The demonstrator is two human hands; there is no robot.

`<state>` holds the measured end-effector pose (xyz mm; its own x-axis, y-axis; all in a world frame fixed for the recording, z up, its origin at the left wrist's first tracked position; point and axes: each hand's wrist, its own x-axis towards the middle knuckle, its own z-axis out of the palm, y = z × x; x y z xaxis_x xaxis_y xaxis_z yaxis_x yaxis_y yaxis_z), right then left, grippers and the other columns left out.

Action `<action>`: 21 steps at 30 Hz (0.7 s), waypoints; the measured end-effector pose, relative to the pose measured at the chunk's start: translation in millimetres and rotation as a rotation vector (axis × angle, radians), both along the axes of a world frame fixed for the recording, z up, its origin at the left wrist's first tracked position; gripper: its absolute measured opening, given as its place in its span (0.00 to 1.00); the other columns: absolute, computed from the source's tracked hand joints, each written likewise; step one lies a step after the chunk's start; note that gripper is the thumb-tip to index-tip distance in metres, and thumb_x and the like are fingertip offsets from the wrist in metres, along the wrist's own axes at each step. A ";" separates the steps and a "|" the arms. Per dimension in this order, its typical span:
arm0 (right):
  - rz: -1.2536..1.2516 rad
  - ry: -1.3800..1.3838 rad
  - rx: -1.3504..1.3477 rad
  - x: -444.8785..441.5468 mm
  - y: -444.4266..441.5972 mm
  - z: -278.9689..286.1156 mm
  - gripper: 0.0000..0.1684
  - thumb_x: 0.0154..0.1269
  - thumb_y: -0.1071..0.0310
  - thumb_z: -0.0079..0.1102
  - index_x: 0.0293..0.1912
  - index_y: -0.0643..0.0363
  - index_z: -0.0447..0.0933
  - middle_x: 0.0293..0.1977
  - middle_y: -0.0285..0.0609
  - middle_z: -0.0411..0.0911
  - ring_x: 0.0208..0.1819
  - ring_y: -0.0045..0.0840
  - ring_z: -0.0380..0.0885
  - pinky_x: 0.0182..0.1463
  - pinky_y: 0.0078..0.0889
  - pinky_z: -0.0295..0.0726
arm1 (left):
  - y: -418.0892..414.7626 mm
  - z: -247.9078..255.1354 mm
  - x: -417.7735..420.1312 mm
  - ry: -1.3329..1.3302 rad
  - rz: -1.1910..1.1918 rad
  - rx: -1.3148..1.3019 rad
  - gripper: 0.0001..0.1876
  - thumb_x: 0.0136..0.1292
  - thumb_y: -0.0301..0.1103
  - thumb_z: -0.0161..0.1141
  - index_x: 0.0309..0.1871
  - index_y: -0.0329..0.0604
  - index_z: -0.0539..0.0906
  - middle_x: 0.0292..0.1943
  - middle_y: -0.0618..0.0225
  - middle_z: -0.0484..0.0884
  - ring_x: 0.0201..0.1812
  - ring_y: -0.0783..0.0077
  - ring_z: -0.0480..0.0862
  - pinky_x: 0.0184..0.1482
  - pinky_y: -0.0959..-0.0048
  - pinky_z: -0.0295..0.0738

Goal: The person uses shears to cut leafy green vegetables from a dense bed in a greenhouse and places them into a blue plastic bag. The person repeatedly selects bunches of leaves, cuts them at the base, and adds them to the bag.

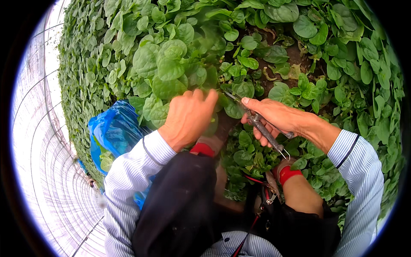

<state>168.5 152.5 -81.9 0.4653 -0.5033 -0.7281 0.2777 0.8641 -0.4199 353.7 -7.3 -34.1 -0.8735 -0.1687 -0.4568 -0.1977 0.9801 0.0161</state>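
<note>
Spring-handled garden snips [261, 125] with thin blades lie across my right hand [273, 117], which is closed round their handles; the thumb rests near the pivot and the blade tips point up and left. Just left of the tips is my left hand [191, 112], back upward and fingers curled down among the leaves. Its fingertips are hidden, so whether it grips a stem cannot be told. Broad green leaves [170, 69] of a low leafy crop stand directly beyond both hands. A blue plastic bag [117, 128] with some leaves inside sits left of my left forearm.
Dense leafy plants [93, 48] spread on all sides. Bare brown soil [293, 57] shows between plants at the upper right. My knees and feet are close below my hands. A red-and-black strap [257, 218] hangs between my legs. Curved greenhouse sheeting [48, 144] rises at the left.
</note>
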 end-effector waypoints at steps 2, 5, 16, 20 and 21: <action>0.037 0.004 -0.021 -0.5 -2.0 -1.2 0.47 0.78 0.35 0.30 0.62 0.76 0.69 0.28 0.44 0.77 0.25 0.25 0.82 0.25 0.28 0.84 | 0.8 -0.5 5.3 0.065 -0.006 0.002 0.26 0.51 0.33 0.71 0.54 0.41 0.76 0.31 0.61 0.77 0.34 0.58 0.82 0.32 0.61 0.76; 0.057 0.030 -0.023 3.0 -7.7 -5.6 0.46 0.78 0.33 0.30 0.60 0.72 0.70 0.25 0.41 0.77 0.24 0.24 0.82 0.26 0.28 0.85 | 0.3 -0.5 7.5 0.108 -0.005 0.025 0.24 0.51 0.32 0.70 0.53 0.40 0.78 0.32 0.62 0.75 0.34 0.60 0.80 0.34 0.62 0.76; -0.077 -0.122 0.122 7.4 -19.5 -12.5 0.42 0.78 0.33 0.32 0.53 0.66 0.73 0.25 0.38 0.75 0.24 0.25 0.79 0.28 0.33 0.82 | -0.2 -6.0 7.8 0.224 -0.053 0.030 0.13 0.48 0.30 0.65 0.38 0.39 0.79 0.51 0.57 0.80 0.38 0.62 0.78 0.38 0.64 0.77; -0.167 -0.266 0.188 13.0 -21.0 -23.4 0.42 0.77 0.31 0.32 0.52 0.64 0.73 0.25 0.37 0.74 0.25 0.24 0.78 0.29 0.34 0.79 | 0.6 -8.1 12.2 0.131 -0.132 -0.026 0.11 0.49 0.31 0.62 0.37 0.40 0.79 0.54 0.58 0.79 0.38 0.64 0.78 0.37 0.66 0.76; -0.191 -0.306 0.206 15.4 -22.3 -26.0 0.42 0.77 0.30 0.32 0.52 0.64 0.73 0.25 0.37 0.74 0.25 0.24 0.77 0.29 0.34 0.79 | 0.2 -8.8 14.1 0.148 -0.141 -0.021 0.10 0.50 0.32 0.61 0.35 0.40 0.79 0.51 0.58 0.78 0.38 0.63 0.77 0.36 0.66 0.76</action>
<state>184.0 130.3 -108.0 0.5880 -0.4594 -0.6657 0.5263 0.8423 -0.1164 367.8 -7.2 -42.9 -0.9464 -0.0478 -0.3194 -0.0552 0.9984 0.0140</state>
